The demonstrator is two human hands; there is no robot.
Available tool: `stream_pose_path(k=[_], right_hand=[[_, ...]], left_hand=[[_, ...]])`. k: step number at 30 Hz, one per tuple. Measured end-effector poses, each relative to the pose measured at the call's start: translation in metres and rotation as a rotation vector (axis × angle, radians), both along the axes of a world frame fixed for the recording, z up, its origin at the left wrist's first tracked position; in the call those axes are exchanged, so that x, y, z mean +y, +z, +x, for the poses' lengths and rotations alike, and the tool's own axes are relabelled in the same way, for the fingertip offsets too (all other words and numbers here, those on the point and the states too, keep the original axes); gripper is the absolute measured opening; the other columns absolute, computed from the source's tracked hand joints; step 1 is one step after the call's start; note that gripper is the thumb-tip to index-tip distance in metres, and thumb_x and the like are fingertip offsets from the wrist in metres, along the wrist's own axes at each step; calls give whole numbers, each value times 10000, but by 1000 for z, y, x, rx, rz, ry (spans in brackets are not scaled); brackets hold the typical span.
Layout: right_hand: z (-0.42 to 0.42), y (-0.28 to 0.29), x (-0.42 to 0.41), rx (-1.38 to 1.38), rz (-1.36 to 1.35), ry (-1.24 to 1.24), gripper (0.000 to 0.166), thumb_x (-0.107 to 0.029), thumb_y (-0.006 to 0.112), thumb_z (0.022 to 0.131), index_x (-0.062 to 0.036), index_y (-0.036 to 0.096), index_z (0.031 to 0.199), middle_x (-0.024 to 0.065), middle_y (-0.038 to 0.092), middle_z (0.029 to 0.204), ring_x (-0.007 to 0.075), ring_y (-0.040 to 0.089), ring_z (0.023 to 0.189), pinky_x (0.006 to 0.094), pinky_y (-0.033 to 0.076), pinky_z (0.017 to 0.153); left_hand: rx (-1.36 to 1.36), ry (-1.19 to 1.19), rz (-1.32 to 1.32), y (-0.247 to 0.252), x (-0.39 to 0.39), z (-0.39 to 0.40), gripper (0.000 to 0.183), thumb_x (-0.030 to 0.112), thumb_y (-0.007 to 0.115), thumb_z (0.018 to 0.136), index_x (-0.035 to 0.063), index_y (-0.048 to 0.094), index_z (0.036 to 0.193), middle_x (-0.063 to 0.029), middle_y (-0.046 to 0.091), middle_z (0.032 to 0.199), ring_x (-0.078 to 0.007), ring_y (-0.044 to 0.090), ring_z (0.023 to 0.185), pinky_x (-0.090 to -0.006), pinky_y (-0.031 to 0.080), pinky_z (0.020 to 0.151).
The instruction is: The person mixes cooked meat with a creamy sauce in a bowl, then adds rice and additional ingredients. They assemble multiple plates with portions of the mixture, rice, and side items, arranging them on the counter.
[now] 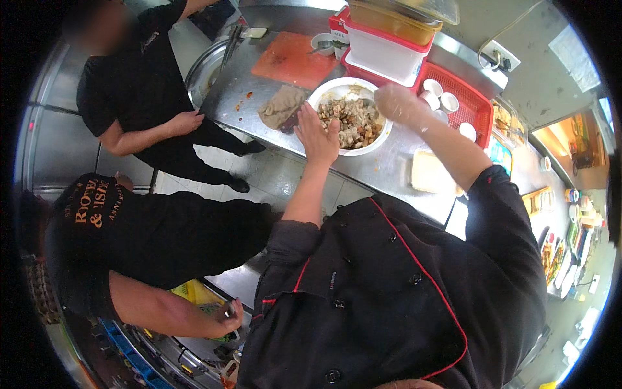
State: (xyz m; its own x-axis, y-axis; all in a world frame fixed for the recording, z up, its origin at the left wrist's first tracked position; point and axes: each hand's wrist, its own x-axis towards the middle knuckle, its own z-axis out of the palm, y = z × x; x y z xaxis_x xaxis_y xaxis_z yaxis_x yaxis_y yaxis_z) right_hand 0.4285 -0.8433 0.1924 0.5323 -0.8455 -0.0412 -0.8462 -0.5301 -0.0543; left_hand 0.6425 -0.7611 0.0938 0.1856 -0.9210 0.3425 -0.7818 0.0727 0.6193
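Note:
A white round bowl point(384, 138) holds a chopped, lumpy brown-and-cream mixture point(351, 121). My left hand point(318, 133) lies at the bowl's left rim, fingers extended and thumb apart, not curled around it. Over the right rim is my right hand point(399, 104), blurred, with its fingers bent. A greyish shape shows beside its fingers; whether it is a utensil in my grip cannot be made out. Left of the bowl, a crumpled brown cloth point(283, 104) lies on the steel worktop point(233, 92).
Behind the bowl are an orange cutting board point(291, 58), a milk carton point(338, 31) and stacked plastic containers point(386, 48). A red basket point(478, 112) holds several white cups. A beige tray point(430, 170) sits at right. Two people in black point(141, 82) point(180, 233) stand at left.

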Motion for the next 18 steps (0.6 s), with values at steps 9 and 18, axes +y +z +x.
stream_pose_path(k=[9, 18], right_hand=[[9, 19, 8, 18, -299, 232, 189, -124, 650, 734, -25, 696, 889, 170, 693, 862, 298, 691, 818, 418, 557, 664], [11, 21, -3, 283, 532, 110, 161, -216, 670, 730, -76, 721, 794, 95, 708, 870, 244, 678, 779, 349, 546, 693]], left_hand=[[3, -1, -45, -2, 7, 1, 934, 697, 284, 893, -7, 112, 1481, -292, 179, 1499, -460, 166, 1389, -653, 107, 1076], [-7, 13, -30, -1, 9, -3, 932, 704, 265, 892, 4, 103, 1486, -300, 178, 1496, -463, 170, 1388, -652, 112, 1075]])
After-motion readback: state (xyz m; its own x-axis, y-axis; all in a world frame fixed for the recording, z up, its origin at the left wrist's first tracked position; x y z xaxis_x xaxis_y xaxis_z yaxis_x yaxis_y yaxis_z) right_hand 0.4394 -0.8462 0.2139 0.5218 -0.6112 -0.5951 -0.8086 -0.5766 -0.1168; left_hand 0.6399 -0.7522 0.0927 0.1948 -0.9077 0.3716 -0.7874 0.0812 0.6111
